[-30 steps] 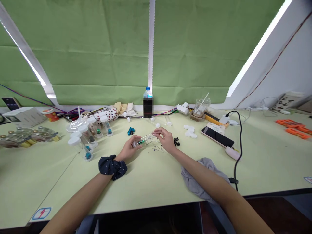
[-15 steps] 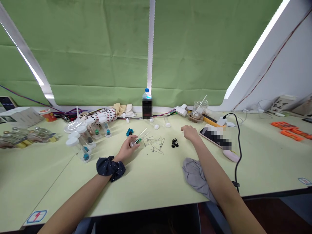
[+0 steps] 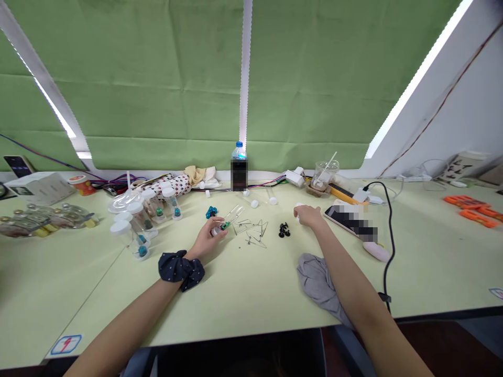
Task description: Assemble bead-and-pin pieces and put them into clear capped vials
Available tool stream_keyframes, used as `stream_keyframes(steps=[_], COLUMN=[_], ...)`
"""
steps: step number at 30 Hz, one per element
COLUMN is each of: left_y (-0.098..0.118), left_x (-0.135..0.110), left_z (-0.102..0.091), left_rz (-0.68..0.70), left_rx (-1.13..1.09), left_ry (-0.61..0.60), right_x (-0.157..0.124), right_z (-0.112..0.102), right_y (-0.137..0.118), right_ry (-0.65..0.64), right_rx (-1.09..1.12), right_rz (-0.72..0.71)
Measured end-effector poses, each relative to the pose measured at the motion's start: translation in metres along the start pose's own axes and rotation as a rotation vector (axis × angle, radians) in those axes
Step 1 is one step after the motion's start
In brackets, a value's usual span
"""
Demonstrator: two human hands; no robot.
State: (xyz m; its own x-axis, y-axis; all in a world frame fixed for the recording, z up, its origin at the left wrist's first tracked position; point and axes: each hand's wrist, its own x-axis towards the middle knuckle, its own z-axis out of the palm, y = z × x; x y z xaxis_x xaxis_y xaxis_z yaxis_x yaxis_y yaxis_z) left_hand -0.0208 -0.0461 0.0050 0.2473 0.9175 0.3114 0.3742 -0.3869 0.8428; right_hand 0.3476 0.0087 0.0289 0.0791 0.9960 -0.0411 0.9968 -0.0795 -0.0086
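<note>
My left hand [image 3: 209, 236] is closed around a clear plastic tube [image 3: 232, 214], held tilted over the table. Inside the tube are a small green piece and what looks like a thin metal wire. My right hand [image 3: 308, 215] has its fingers closed on a white cap [image 3: 298, 206], partly hidden by the fingers. Between the hands lie several bent metal wires [image 3: 255, 231] and a cluster of black knobs [image 3: 284, 230]. Small blue pieces [image 3: 211, 212] sit just beyond my left hand.
Several white-capped tubes [image 3: 135, 220] stand on the left. Loose tubes with white caps [image 3: 254, 203] lie toward the back, near a bottle [image 3: 239, 167]. A phone [image 3: 349, 220], a black cable [image 3: 389, 225] and a grey cloth [image 3: 316, 277] are on the right. Orange pieces [image 3: 471, 207] lie far right.
A white cap now shows at the fingers of my right hand, where none was visible before. My left hand still holds the tube in nearly the same place.
</note>
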Motion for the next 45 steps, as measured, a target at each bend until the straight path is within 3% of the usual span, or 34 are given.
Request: stream_keyframes(steps=[5,9,11,14,19,25,45], left_y=[0.0,0.0,-0.001,-0.001,0.0,0.003,0.008], left_x=[0.0,0.0,0.0,0.001,0.001,0.0,-0.001], left_z=[0.0,0.001,0.001,0.001,0.001,0.001,0.001], left_rz=[0.007,0.032,0.041,0.055,0.058,0.057,-0.008], left_rx=[-0.001,0.012,0.025,0.035,0.03,0.047,-0.099], left_ry=[-0.005,-0.025,-0.03,-0.05,-0.065,-0.068,-0.067], right_x=[0.003,-0.002,-0.009,-0.023,-0.034,-0.038,-0.042], right_z=[-0.006,-0.009,-0.011,-0.013,-0.008,0.004,0.001], right_y=[-0.01,-0.033,-0.05,-0.074,-0.101,-0.115,-0.109], right_ry=[0.126,0.271,0.205,0.143,0.062,-0.05,-0.089], right_rx=[0.141,0.794,1.099,1.326,1.318,1.397,1.364], right_rz=[-0.037,-0.313,-0.413,-0.507,-0.602,-0.663,-0.754])
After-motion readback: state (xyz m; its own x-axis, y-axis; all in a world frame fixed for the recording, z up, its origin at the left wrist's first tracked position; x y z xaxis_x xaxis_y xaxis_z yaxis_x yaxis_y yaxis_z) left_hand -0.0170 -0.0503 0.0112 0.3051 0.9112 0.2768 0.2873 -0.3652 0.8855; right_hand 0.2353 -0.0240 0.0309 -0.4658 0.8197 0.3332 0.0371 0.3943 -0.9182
